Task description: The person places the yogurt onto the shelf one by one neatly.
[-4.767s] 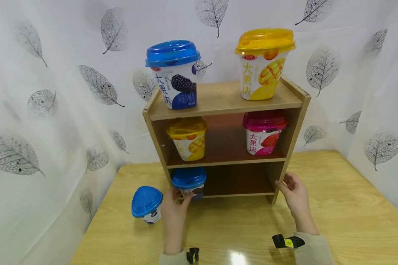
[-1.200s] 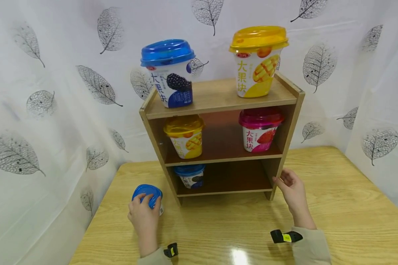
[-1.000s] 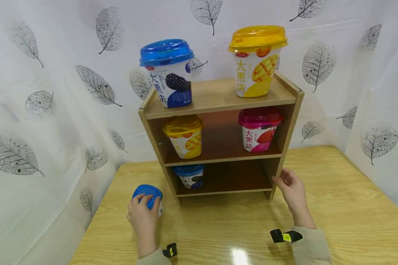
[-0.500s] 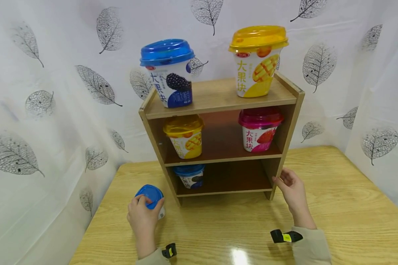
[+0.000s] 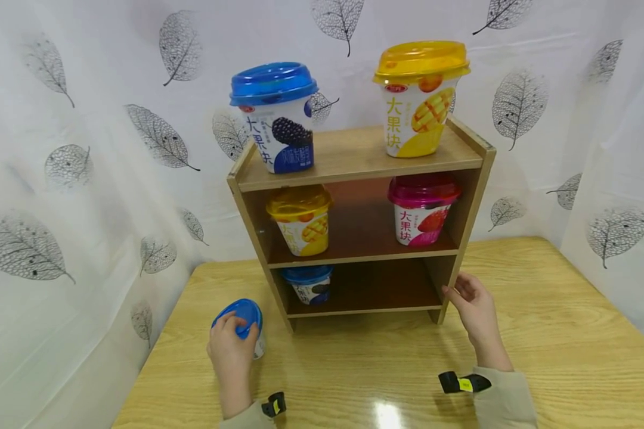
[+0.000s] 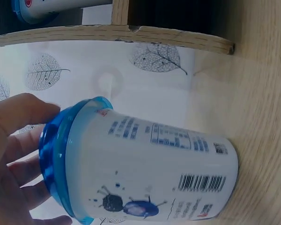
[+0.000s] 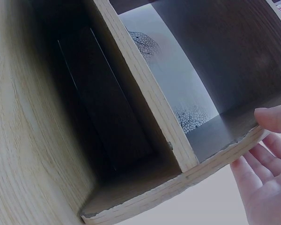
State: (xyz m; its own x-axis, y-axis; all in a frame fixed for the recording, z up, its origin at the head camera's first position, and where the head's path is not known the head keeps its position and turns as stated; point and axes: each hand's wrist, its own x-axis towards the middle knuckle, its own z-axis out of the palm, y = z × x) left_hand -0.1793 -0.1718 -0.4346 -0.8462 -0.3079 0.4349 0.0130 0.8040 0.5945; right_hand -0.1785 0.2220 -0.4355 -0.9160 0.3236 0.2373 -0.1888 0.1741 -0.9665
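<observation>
On the table at the left stands a blue-lidded yogurt cup (image 5: pixel 249 311). My left hand (image 5: pixel 231 353) grips its lid from above, thumb on one side and fingers on the other. In the left wrist view the cup (image 6: pixel 145 164) shows its barcode and a berry picture, with its base at the tabletop. My right hand (image 5: pixel 476 316) holds the right side panel of a small wooden shelf (image 5: pixel 349 152) near its bottom. In the right wrist view the thumb lies inside the panel (image 7: pixel 225 157) and the fingers outside.
The shelf's top bears a blue-lidded cup (image 5: pixel 279 131) and a yellow-lidded cup (image 5: pixel 421 113). Its middle level holds a yellow-lidded cup (image 5: pixel 303 229) and a pink-lidded cup (image 5: pixel 424 217). A blue-lidded blackberry cup (image 5: pixel 308 286) sits at the bottom left. Leaf-printed cloth (image 5: pixel 96 208) hangs behind.
My left hand has left the blackberry cup, which now sits deeper on the bottom level, and moved left to grip the table cup. That cup has since turned slightly. My right hand stays put.
</observation>
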